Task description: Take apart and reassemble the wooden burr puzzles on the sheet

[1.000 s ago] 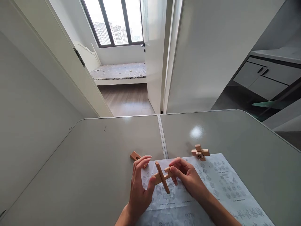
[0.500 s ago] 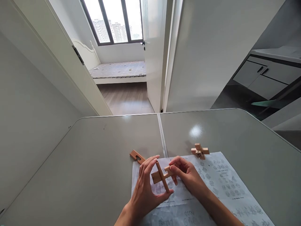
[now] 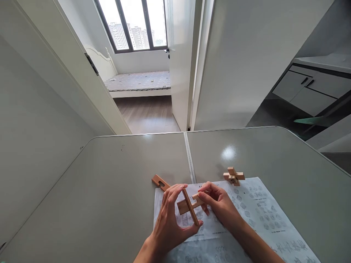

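Observation:
Between the thumb and fingers of my left hand [image 3: 172, 213] a flat wooden puzzle piece [image 3: 191, 206] is gripped by its two ends, standing tilted on edge. A second, notched wooden puzzle piece [image 3: 184, 206] passes crosswise through it. My right hand [image 3: 218, 202] pinches the right end of that notched piece, its fingertips covering the end. Another wooden piece with a cut-out slot [image 3: 159, 182] lies on the table just beyond my left fingers, its near end hidden by them.
Printed instruction sheets [image 3: 263, 215] lie under my hands on the grey table [image 3: 123, 190]. At the paper's far edge stands an assembled wooden cross-shaped puzzle [image 3: 234, 176]. A seam [image 3: 189, 157] runs across the tabletop. Beyond the table are a door [image 3: 182, 62] and a bed [image 3: 139, 81].
Almost nothing differs. My left fingertips have shifted slightly along the top end of the flat piece; both hands keep their hold on the crossed pieces.

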### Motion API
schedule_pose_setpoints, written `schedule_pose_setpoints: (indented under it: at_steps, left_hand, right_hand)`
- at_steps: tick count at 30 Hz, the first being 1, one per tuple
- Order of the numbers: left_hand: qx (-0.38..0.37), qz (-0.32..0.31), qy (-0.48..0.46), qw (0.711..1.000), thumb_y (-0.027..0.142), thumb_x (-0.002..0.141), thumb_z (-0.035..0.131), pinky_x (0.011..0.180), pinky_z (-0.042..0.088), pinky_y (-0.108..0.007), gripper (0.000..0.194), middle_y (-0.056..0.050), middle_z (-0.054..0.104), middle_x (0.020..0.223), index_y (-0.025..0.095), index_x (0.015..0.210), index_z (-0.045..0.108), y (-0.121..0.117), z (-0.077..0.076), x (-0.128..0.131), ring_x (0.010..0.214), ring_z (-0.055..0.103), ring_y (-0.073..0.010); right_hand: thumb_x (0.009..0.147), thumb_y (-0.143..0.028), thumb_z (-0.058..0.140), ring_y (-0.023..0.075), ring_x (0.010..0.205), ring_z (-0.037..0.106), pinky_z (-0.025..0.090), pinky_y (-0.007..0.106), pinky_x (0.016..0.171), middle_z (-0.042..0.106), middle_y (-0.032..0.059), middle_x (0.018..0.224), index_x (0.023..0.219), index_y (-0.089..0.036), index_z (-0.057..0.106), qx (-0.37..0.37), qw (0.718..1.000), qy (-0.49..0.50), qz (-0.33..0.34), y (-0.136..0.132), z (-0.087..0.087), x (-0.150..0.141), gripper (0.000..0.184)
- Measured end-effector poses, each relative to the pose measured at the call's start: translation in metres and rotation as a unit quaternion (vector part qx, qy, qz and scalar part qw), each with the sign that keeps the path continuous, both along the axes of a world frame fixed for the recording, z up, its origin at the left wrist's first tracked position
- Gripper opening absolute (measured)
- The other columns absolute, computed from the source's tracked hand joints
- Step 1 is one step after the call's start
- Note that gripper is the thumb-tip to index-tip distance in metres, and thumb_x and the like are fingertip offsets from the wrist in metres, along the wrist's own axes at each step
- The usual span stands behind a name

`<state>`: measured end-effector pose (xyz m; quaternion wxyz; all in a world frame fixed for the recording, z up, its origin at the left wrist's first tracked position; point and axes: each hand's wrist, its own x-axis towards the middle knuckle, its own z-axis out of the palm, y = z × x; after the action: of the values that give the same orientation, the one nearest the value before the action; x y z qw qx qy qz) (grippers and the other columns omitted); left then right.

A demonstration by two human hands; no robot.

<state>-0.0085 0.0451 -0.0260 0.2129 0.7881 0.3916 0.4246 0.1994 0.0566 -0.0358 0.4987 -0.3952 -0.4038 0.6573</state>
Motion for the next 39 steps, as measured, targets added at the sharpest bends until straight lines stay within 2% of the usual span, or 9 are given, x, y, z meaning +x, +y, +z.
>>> schedule_pose_setpoints:
  at_steps: [5, 10, 21, 35, 39]
  left_hand:
    - [-0.006, 0.000, -0.003, 1.000, 0.022, 0.070, 0.089, 0.111, 0.052, -0.056, 0.101, -0.015, 0.061, 0.141, 0.027, 0.156, 0.035, -0.0010, 0.0010, -0.0002, 0.133, 0.058, -0.0358]
    - [-0.004, -0.003, -0.014, 1.000, 0.021, 0.070, 0.087, 0.109, 0.052, -0.056, 0.102, -0.015, 0.059, 0.141, 0.027, 0.156, 0.034, -0.0007, 0.0010, -0.0015, 0.131, 0.057, -0.0355]
    - [0.003, -0.008, -0.024, 1.000, 0.025, 0.072, 0.088, 0.109, 0.051, -0.055, 0.100, -0.015, 0.059, 0.141, 0.026, 0.156, 0.034, 0.0011, 0.0025, -0.0019, 0.130, 0.057, -0.0354]
    - [0.018, 0.008, -0.005, 1.000, 0.032, 0.075, 0.088, 0.109, 0.052, -0.059, 0.095, -0.015, 0.060, 0.137, 0.027, 0.155, 0.037, 0.0009, 0.0069, -0.0008, 0.128, 0.059, -0.0368]
    - [0.016, -0.002, 0.000, 1.000, 0.032, 0.075, 0.086, 0.108, 0.053, -0.057, 0.093, -0.016, 0.060, 0.137, 0.026, 0.154, 0.039, 0.0022, 0.0088, -0.0024, 0.128, 0.059, -0.0369]
  right_hand:
    - [0.091, -0.044, 0.084, 0.0106, 0.054, 0.053, 0.044, 0.023, 0.050, 0.065, -0.0021, 0.069, 0.088, -0.021, 0.070, -0.010, 1.000, 0.002, 0.000, 0.0004, -0.0030, 0.0004, 0.027]
    - [0.088, -0.045, 0.086, 0.0088, 0.053, 0.049, 0.038, 0.022, 0.046, 0.064, -0.0025, 0.073, 0.084, -0.021, 0.068, -0.033, 0.998, 0.038, -0.036, 0.0020, -0.0068, 0.0014, 0.031]
    - [0.085, -0.045, 0.088, 0.0083, 0.052, 0.046, 0.034, 0.022, 0.047, 0.060, -0.0036, 0.071, 0.082, -0.021, 0.066, -0.061, 0.995, 0.071, -0.041, 0.0025, 0.0006, 0.0016, 0.033]
    - [0.075, -0.047, 0.095, 0.0077, 0.052, 0.043, 0.033, 0.022, 0.045, 0.060, -0.0035, 0.072, 0.079, -0.021, 0.068, -0.089, 0.990, 0.084, -0.071, 0.0034, 0.0012, 0.0002, 0.038]
    - [0.074, -0.049, 0.095, 0.0072, 0.050, 0.041, 0.029, 0.022, 0.043, 0.058, -0.0035, 0.070, 0.078, -0.020, 0.067, -0.091, 0.990, 0.076, -0.074, 0.0037, 0.0021, 0.0001, 0.040]
